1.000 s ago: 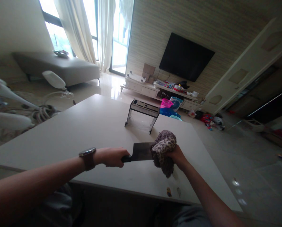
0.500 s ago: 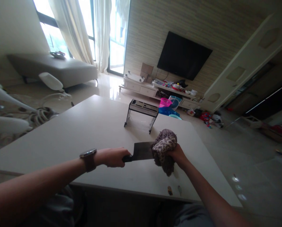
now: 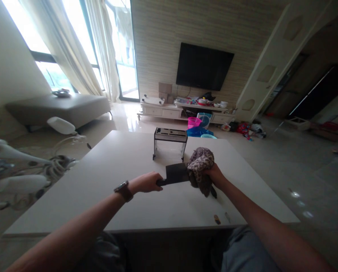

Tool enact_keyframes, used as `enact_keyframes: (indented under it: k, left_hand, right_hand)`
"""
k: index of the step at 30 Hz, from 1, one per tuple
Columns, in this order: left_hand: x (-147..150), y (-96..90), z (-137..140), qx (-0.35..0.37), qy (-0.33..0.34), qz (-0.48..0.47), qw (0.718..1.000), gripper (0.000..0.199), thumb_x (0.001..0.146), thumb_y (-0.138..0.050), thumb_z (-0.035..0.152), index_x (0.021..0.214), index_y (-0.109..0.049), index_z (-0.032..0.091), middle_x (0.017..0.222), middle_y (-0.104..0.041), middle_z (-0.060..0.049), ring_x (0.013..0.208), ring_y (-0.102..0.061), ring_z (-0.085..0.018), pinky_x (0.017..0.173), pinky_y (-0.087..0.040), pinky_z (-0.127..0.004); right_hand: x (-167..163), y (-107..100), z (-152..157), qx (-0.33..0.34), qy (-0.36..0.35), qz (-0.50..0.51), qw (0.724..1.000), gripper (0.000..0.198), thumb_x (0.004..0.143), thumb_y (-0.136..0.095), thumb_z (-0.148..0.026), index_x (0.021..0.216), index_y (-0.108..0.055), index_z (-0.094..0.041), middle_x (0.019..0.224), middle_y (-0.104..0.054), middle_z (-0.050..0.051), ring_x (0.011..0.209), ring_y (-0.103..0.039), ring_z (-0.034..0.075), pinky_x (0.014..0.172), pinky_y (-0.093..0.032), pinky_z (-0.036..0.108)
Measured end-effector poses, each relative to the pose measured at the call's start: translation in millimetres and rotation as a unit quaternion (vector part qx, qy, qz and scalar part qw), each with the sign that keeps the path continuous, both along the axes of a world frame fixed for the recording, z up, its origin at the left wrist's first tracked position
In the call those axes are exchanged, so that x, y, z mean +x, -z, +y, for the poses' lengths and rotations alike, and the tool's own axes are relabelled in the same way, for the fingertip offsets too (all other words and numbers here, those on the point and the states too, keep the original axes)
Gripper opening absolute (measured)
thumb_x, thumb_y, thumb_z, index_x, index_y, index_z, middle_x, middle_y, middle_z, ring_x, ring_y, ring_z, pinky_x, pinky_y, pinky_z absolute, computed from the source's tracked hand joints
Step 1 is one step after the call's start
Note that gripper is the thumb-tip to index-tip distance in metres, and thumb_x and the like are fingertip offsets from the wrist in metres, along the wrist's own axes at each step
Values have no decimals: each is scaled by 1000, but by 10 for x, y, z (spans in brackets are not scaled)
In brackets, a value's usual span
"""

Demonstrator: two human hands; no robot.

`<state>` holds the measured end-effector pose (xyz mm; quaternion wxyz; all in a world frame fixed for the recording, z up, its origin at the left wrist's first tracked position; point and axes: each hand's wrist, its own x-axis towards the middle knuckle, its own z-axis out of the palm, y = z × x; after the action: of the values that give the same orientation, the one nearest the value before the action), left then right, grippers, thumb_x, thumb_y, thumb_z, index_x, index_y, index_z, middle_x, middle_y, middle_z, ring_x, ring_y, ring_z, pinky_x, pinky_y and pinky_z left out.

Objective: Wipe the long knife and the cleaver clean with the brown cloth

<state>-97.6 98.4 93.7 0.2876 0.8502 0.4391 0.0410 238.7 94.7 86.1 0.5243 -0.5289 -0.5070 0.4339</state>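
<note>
My left hand, below a wristwatch, is closed round the dark handle of a cleaver. The broad blade points right over the table, and its far end is covered by a brown patterned cloth. My right hand grips that bunched cloth against the blade; some of its fingers are hidden behind the fabric. Under the cloth a dark handle-like piece shows, its kind unclear. Beyond the blade stands a knife block with a slotted top and clear sides.
The white table fills the foreground. Two small objects, one a brownish piece, lie near its front edge. Past the table are a pink basket, a low TV cabinet and, to the left, a grey bench.
The view has levelled and shifted. Both hands, still holding the cleaver and cloth, appear slightly higher and farther right in the picture. The dark piece beneath the cloth now shows more.
</note>
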Motion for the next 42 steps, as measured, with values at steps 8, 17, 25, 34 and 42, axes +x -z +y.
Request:
enact_keyframes:
  k: [8, 17, 25, 34, 42]
  left_hand:
    - [-7, -73, -19, -131, -84, -123, 980, 31, 75, -72, 46, 81, -61, 18, 54, -52, 5, 41, -47, -11, 39, -36, -22]
    - [375, -49, -272, -182, -154, -329, 914, 27, 76, -69, 37, 70, -49, 20, 44, -47, 9, 33, -43, -9, 32, -36, -20]
    - [635, -118, -456, -184, -197, -384, 883, 16, 75, -64, 29, 72, -53, 18, 44, -48, 9, 31, -44, -8, 30, -36, -19]
    - [644, -260, -398, -155, -225, -471, 839, 29, 76, -69, 41, 73, -50, 20, 44, -46, 9, 30, -41, -8, 30, -34, -20]
    - [547, -306, -412, -80, -211, -392, 892, 21, 78, -63, 36, 72, -51, 19, 46, -47, 8, 34, -45, -9, 35, -36, -20]
  right_hand:
    - [-175, -170, 90, 14, 77, 186, 980, 46, 54, -87, -30, 97, -73, -19, 93, -82, 4, 92, -76, 30, 88, -60, 46]
    - [-812, -60, -118, -39, -15, 284, 958, 40, 62, -85, -39, 95, -69, -22, 96, -81, 5, 93, -77, 29, 87, -62, 44]
    - [-1012, -102, -290, -50, -36, 314, 947, 41, 63, -83, -42, 96, -68, -23, 98, -81, 6, 98, -76, 32, 88, -62, 45]
    - [-715, -187, -223, -20, -87, 253, 963, 49, 60, -82, -54, 98, -69, -25, 103, -79, 7, 105, -72, 35, 92, -59, 50]
    - [-583, -299, -269, 10, -124, 199, 972, 57, 41, -94, -44, 90, -71, -26, 102, -78, 7, 106, -72, 34, 87, -61, 44]
